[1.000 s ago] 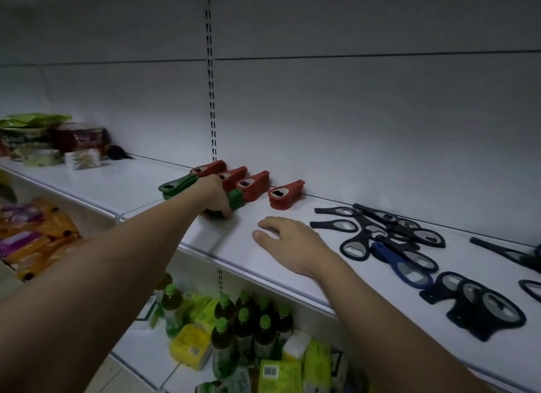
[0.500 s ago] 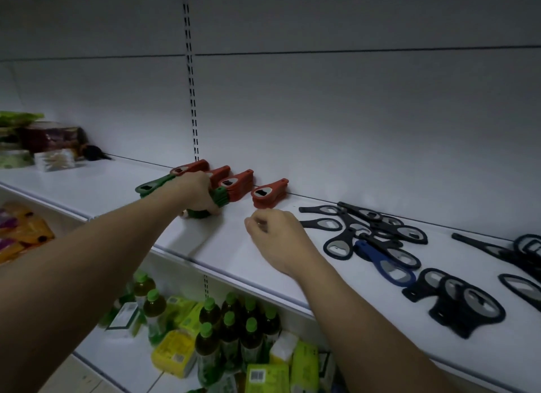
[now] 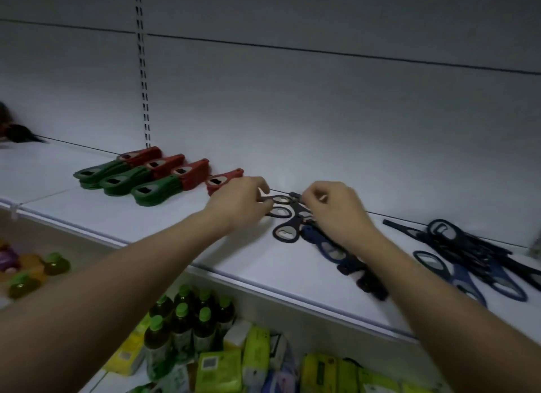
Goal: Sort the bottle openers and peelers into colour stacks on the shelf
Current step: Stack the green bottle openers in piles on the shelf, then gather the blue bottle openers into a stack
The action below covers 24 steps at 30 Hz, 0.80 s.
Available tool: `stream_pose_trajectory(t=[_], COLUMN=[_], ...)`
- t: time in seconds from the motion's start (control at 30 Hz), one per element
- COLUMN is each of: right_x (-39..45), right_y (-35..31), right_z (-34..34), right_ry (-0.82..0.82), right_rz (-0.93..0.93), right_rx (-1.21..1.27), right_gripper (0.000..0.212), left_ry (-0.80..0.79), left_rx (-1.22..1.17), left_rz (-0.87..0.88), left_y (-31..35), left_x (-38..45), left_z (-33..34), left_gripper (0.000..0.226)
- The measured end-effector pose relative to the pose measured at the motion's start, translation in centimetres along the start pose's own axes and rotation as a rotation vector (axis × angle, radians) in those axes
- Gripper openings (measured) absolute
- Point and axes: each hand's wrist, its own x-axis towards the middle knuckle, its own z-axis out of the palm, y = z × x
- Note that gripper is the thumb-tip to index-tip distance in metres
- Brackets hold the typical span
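On the white shelf [image 3: 164,234] lie three stacks of green openers [image 3: 128,180] with stacks of red openers [image 3: 172,165] behind them, and a single red opener [image 3: 224,180] to their right. My left hand [image 3: 238,203] pinches a black opener [image 3: 279,200] at its handle end. My right hand [image 3: 336,209] pinches the end of another black opener [image 3: 288,230] in the same loose group. A blue opener [image 3: 328,246] lies partly under my right wrist.
A heap of black and blue openers [image 3: 468,255] lies at the shelf's right. Below the shelf stand green-capped bottles [image 3: 187,325] and yellow-green packets [image 3: 234,360]. A dark object [image 3: 20,133] sits at the far left by the back wall.
My left hand let go of the green stack and moved right to the black openers. My right hand moved forward from the bare shelf and pinched a black opener. The view shifted right.
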Motion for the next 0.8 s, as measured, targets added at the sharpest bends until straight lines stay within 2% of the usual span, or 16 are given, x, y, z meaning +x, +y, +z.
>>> stream_pose_trajectory(t=[0.17,0.33,0.47,0.57,0.67,0.8], right_x=[0.6,3.3,5.5,5.6,5.1,4.8], right_y=[6.6,10.4,11.2,11.7,11.8,10.7], right_z=[-7.4,-6.8,-4.9,-4.0,-4.0,-4.8], right_ry=[-0.073,-0.272,-0.459,-0.453,-0.453,-0.397], right_rz=[0.195,0.222,0.218,0.176,0.167,0.144], right_rx=[-0.054,-0.104,-0.105,-0.083,-0.109,-0.365], right_gripper=[0.016,0.009,0.036,0.031,0.030,0.033], left_ry=[-0.032,-0.073,0.063,-0.023,-0.086,-0.165], left_rx=[-0.218,-0.348,-0.482,-0.445,-0.484,-0.408], left_rz=[0.025,0.056,0.101,0.228,0.255,0.270], left_y=[4.3,8.0,7.5,6.2,5.8,5.9], left_x=[3.7,9.5,11.6,11.7,11.7,11.5], left_z=[4.3,7.2,9.2,9.0,7.9,7.4], left_gripper=[0.023,0.019,0.013,0.014,0.016,0.013])
